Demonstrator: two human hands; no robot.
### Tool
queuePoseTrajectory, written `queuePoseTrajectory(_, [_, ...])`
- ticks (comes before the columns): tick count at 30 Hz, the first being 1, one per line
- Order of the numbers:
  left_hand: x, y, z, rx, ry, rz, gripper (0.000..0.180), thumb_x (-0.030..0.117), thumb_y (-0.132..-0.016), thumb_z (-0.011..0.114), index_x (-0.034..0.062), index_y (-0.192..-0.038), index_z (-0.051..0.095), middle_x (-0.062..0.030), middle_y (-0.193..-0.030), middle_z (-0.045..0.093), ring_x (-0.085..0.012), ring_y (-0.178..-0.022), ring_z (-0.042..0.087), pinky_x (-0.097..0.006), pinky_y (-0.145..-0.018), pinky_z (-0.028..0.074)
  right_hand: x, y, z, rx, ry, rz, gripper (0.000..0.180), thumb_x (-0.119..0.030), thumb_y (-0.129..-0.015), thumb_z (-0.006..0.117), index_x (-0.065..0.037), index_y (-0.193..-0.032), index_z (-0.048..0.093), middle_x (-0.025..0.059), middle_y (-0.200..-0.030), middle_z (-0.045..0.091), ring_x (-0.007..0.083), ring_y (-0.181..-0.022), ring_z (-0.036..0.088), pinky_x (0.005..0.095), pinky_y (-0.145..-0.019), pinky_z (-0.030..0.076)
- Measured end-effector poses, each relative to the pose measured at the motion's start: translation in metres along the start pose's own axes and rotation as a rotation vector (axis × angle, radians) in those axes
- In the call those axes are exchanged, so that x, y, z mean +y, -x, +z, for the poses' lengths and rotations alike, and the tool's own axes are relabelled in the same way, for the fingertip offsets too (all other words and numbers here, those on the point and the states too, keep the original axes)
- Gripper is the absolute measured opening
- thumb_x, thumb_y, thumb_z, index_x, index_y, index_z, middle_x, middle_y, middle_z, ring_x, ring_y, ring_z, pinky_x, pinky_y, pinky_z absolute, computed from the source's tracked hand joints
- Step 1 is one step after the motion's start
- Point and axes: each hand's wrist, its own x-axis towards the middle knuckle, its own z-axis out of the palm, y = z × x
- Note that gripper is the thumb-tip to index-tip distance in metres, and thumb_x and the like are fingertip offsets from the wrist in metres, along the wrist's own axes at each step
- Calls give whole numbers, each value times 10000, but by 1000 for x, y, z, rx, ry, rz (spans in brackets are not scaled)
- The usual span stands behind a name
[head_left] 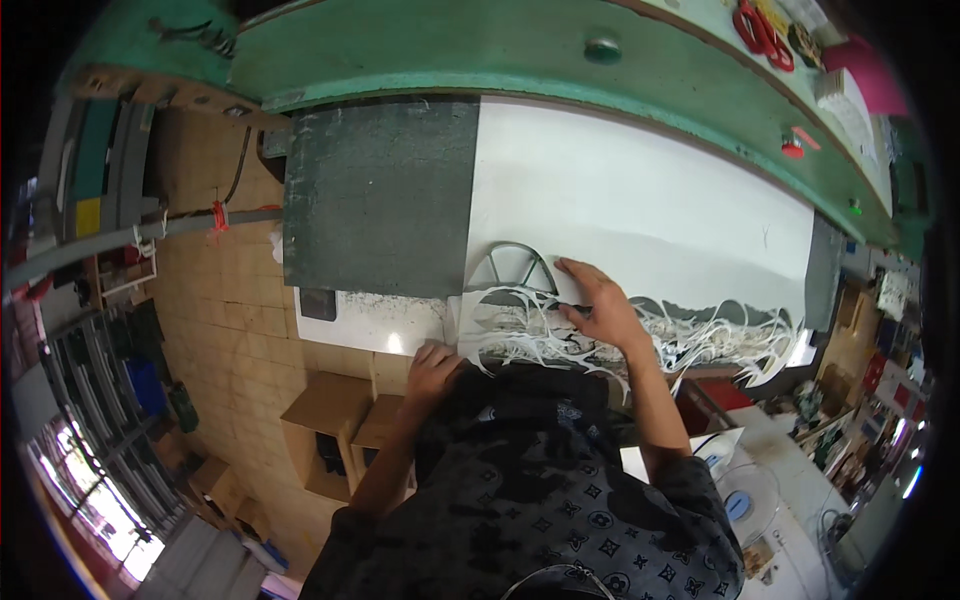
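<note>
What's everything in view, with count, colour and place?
Long painted beam: one, green, across the top
Round push button: one, red, on the beam
Apparent scissors: one pair, red, top right
Large flat sheet: one, white, centre
Flat rectangular board: one, dark grey, showing left of the sheet
Thin fan-shaped frame: one, dark green, on the sheet
Tangled stringy scraps: many, white, along the sheet's near edge
Open boxes: at least two, brown, lower left
Round spool: one, whitish, blue-centred, lower right
Background clutter: uncounted, mixed colours, both sides
Patterned shirt: one, black, bottom centre
Left hand: one, bare, by the scraps' left end
Right hand: one, bare, over the scraps
</note>
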Motion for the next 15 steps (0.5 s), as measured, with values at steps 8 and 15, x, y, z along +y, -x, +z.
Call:
queuePoseTrajectory(8, [3, 1, 3, -24, -27, 4, 180, 180, -864, 706, 62, -1000, 719, -121, -953, 631, -359, -939, 612, -470, -836, 500, 9, 16, 7, 100, -13, -9, 635, -76, -842, 769, -16, -1438, 559, 233, -1375, 651, 427, -1287, 606, 467, -1096, 506])
queuePoseTrajectory(15, [21, 0, 5, 103, -91, 35, 249, 108, -810, 805, 33, -1034, 727, -134, -972, 642, -367, -992, 613, -456, -883, 510, -12, 74, 26, 272, 49, -3, 581, -50, -856, 720, -15, -1419, 581, 258, -1346, 663, 449, -1252, 623, 462, -1078, 512])
